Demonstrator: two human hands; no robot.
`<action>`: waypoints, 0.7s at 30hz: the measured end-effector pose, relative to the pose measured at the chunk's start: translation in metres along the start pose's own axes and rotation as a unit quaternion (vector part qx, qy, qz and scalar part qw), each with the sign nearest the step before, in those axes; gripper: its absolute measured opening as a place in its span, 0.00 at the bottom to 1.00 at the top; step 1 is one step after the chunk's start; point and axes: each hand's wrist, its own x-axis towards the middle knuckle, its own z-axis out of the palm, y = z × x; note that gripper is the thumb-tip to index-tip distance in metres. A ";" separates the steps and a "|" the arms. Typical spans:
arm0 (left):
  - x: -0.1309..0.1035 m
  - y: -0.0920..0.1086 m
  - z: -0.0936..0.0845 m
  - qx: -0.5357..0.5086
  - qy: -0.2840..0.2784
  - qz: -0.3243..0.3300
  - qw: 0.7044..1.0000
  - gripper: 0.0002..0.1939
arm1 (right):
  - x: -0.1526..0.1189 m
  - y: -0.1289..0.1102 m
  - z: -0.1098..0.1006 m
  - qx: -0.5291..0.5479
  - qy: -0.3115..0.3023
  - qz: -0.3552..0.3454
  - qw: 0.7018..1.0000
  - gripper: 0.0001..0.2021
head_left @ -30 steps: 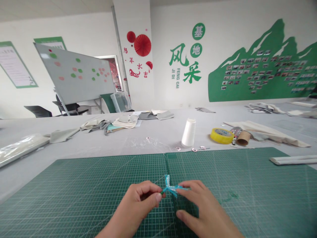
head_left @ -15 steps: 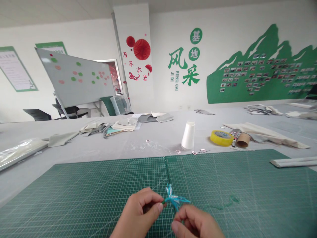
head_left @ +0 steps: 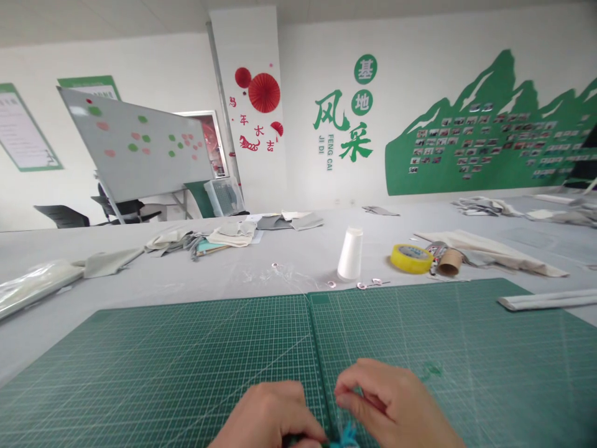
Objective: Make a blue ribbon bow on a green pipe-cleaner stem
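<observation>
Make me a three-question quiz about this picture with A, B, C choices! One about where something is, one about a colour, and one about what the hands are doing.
1. Where is the white cone?
A. on the green cutting mat
B. on the grey table beyond the mat
C. on the whiteboard

2. What colour is the tape roll?
A. yellow
B. red
C. blue

3. What are the hands doing?
A. lying flat and wide apart
B. close together, pinching a small blue piece
C. lifting the cone

Answers: B, it stands on the table past the mat. A, its ring is yellow. B, the left hand and right hand meet at the blue piece.
</observation>
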 end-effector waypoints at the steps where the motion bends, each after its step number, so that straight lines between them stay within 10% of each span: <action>1: 0.000 -0.002 0.001 -0.020 -0.008 0.016 1.000 0.09 | 0.003 0.002 0.000 0.039 -0.018 0.036 0.998 0.07; 6: -0.002 -0.002 -0.001 -0.100 0.068 -0.007 0.993 0.09 | 0.007 0.012 0.014 0.179 -0.063 0.130 0.973 0.06; 12: 0.000 0.003 -0.011 -0.161 0.156 -0.103 0.969 0.08 | 0.002 0.009 0.028 0.177 -0.086 0.057 0.979 0.09; 17: 0.002 0.002 -0.012 -0.260 0.136 -0.167 0.941 0.09 | 0.003 0.013 0.022 -0.041 0.006 -0.076 0.996 0.10; 21: 0.002 0.002 -0.010 -0.282 0.125 -0.178 0.934 0.10 | -0.001 0.015 0.029 0.068 0.073 -0.059 0.993 0.25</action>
